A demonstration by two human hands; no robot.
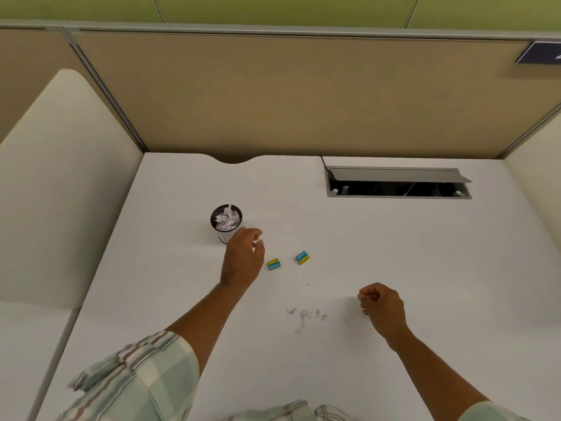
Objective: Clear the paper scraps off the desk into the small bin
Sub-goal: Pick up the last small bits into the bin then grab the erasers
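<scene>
plaid sleeve (136, 372) nearest; left hand (243, 259) pinches a white scrap (259, 240) in curled fingers, bin (226, 221) just beyond-left. right hand (383, 308), fisted, contents unclear, sits nearer the loose scraps (305, 316) lying to its left.

Scraps and bin on the white surface (394, 253)

We see the small dark round bin (226, 221) upright, crammed with crumpled white paper; a few tiny paper scraps (305, 316) lie loose, well apart from it.
</scene>
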